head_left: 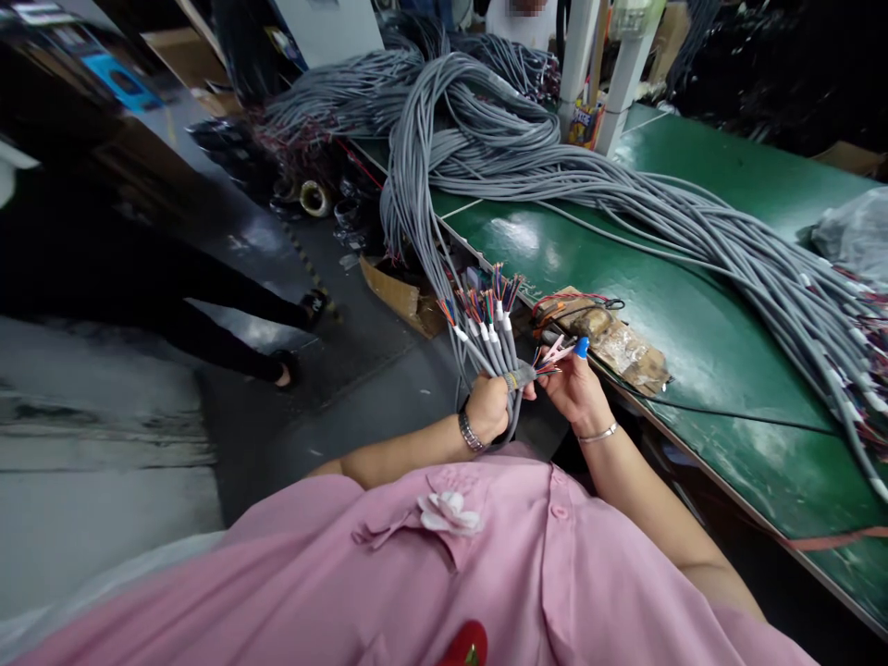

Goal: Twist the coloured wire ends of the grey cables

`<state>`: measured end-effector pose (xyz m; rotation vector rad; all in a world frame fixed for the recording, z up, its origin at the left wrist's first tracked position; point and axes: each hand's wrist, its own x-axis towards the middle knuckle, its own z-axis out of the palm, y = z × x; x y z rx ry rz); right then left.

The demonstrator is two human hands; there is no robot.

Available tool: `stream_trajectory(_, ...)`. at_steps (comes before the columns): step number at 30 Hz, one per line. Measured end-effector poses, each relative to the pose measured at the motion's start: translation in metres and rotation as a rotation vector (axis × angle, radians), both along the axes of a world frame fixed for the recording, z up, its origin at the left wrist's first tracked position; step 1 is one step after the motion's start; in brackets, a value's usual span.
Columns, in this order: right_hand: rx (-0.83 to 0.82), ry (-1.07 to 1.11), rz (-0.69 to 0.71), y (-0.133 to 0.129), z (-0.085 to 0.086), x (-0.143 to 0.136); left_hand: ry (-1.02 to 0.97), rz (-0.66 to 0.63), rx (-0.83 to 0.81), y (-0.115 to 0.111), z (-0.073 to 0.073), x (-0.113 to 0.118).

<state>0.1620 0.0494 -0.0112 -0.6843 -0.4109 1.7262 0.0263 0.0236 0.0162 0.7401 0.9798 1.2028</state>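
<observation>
My left hand [487,407] is closed around a bundle of grey cables [494,351]. Their stripped ends fan upward, showing white collars and multicoloured wires [494,294]. One more grey cable end [525,373] points right across the bundle, its thin coloured wires [547,368] spread toward my right hand. My right hand [574,388] is pinched beside those wires on a small pale pink piece [555,351] that looks like a clip; its exact kind is unclear. A blue cover [581,347] sits on one fingertip of that hand.
A green table [513,236] carries a long, thick pile of grey cables [589,176]. Near its edge lies a taped cardboard piece [617,347] with loose leads. An open carton [395,296] is below the edge. On the left, a person's legs [228,296] show in the aisle.
</observation>
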Motion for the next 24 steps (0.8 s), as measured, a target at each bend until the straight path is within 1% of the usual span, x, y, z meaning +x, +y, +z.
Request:
stream_trajectory(4, -0.012, 0.046, -0.039, 0.0035, 0.0011, -0.0032, -0.006, 0.024, -0.007, 0.0, -0.0008, 0.0016)
stream_trajectory(10, -0.074, 0.013, -0.131, 0.0059, 0.0011, -0.0069, -0.026, 0.019, 0.01, -0.0005, -0.0052, -0.0004)
stream_trajectory(17, -0.044, -0.013, -0.115, 0.0058, 0.0013, -0.0066, -0.031, 0.007, 0.008, -0.0033, -0.007, -0.0022)
stream_trajectory(24, -0.028, 0.023, -0.096, 0.0056, -0.0001, -0.0055, -0.024, 0.018, 0.02, -0.0019, -0.0041, -0.0015)
